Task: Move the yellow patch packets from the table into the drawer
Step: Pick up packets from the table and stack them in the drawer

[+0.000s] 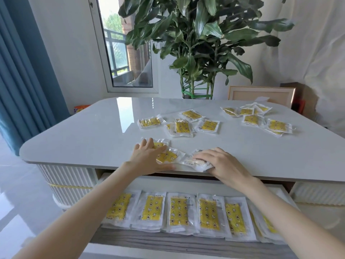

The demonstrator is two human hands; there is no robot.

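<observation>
Several yellow patch packets lie scattered on the white table: one group mid-table and one at the far right. My left hand lies flat on two packets near the front edge, fingers spread. To its right, my right hand covers and grips a face-down packet right at the table's edge. Below the table, the open drawer holds a row of several packets lying side by side.
A large potted plant stands behind the table. A framed panel leans at the back right. Blue curtains hang at the left beside a window. Glossy floor lies to the left.
</observation>
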